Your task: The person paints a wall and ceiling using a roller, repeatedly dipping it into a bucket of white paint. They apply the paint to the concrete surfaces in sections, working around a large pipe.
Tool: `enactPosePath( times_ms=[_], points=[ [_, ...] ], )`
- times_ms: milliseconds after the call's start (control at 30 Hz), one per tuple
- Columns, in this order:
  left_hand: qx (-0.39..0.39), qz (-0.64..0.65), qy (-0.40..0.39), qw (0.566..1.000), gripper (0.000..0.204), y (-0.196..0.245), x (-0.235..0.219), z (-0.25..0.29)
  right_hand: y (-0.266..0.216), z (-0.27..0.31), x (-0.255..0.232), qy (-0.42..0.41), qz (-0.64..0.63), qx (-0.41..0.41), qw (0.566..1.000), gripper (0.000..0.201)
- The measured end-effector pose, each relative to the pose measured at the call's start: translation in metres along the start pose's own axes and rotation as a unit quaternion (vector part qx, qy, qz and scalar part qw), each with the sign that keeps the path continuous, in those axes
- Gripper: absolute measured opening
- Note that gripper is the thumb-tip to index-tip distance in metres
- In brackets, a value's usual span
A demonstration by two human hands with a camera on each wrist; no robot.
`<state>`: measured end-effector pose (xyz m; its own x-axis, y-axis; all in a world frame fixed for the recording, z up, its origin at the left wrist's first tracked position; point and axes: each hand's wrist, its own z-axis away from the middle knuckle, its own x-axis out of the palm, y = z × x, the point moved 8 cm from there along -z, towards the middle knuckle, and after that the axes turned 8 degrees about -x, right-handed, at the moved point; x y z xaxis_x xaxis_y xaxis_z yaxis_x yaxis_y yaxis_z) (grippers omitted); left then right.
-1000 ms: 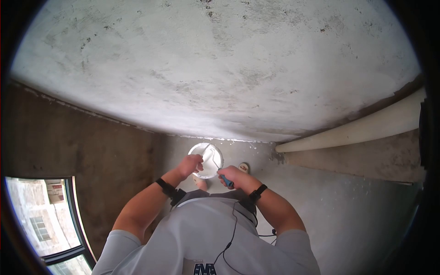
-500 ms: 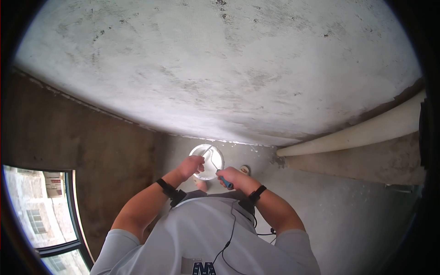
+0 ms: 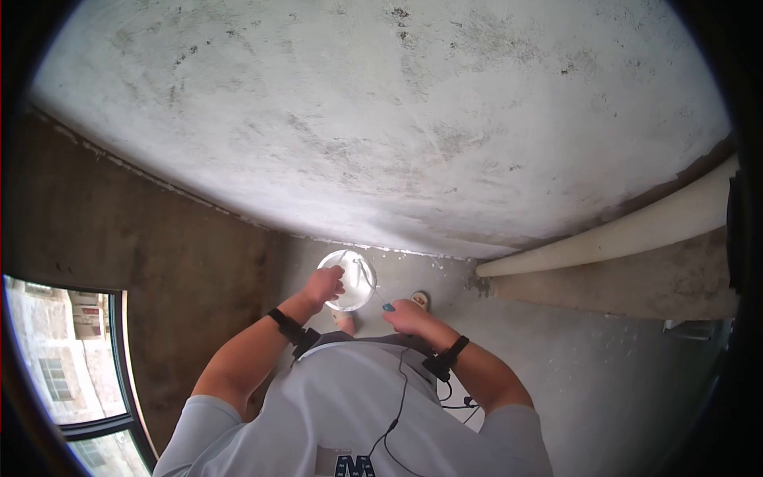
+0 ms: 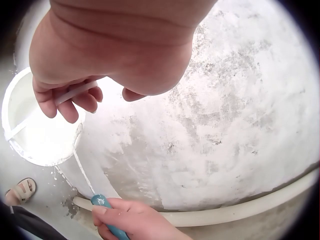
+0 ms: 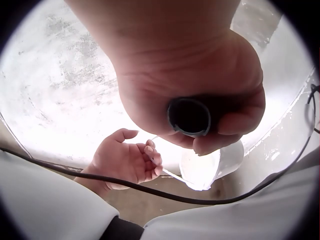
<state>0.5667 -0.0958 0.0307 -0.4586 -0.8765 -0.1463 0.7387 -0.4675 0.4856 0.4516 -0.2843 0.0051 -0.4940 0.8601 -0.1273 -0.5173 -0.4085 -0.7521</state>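
Observation:
A white bucket (image 4: 6, 107) of white paint stands by the wall base, low in front of the person. My left hand (image 3: 324, 286) is over its left side, fingers hooked round the white bucket handle (image 4: 82, 91). To the right of the bucket, my right hand (image 3: 409, 318) grips the blue handle (image 4: 100, 201) of a paint roller. The roller's thin metal rod (image 4: 84, 172), smeared white, runs over the rim into the bucket; its head is hard to make out against the bright paint. In the right wrist view the dark handle end (image 5: 190, 117) pokes out of the fist.
A wall (image 3: 381, 119) with patchy white coating rises ahead. A pale pipe (image 3: 620, 230) runs along the right. On the left are a bare brown wall (image 3: 159, 254) and a window (image 3: 67, 350). The person's sandalled foot (image 3: 420, 300) is near the bucket; a cable (image 3: 395, 421) hangs down the shirt.
The bucket and left hand have shifted slightly left in the head view. The right hand has turned and dropped a little, so less of the blue handle shows there.

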Motion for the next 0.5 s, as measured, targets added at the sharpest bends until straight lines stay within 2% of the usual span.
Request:
enactPosePath(
  times_ms=[67,133,267,333,433,500],
  points=[
    [-0.012,0.026,0.006,1.0,0.034,0.001,-0.002,0.001,0.002,0.0,-0.001,0.007,0.04,-0.011,0.999,0.032],
    [-0.03,0.048,0.02,0.998,0.033,-0.001,-0.006,0.002,0.006,-0.004,-0.004,0.064,0.131,-0.048,0.988,0.032],
    [-0.032,0.076,0.026,0.996,0.033,-0.001,-0.012,0.003,0.017,-0.006,-0.003,0.096,0.146,-0.057,0.983,0.031],
    [-0.028,0.09,0.021,0.995,0.031,-0.002,-0.013,0.003,0.008,0.002,-0.01,0.142,0.153,-0.072,0.975,0.031],
    [-0.024,0.106,0.018,0.994,0.022,-0.001,-0.012,0.007,-0.009,0.016,-0.017,0.137,0.175,-0.051,0.974,0.032],
    [-0.021,0.103,0.019,0.994,0.025,-0.001,-0.012,0.006,-0.015,0.021,-0.02,0.137,0.181,-0.052,0.972,0.032]
  ],
)
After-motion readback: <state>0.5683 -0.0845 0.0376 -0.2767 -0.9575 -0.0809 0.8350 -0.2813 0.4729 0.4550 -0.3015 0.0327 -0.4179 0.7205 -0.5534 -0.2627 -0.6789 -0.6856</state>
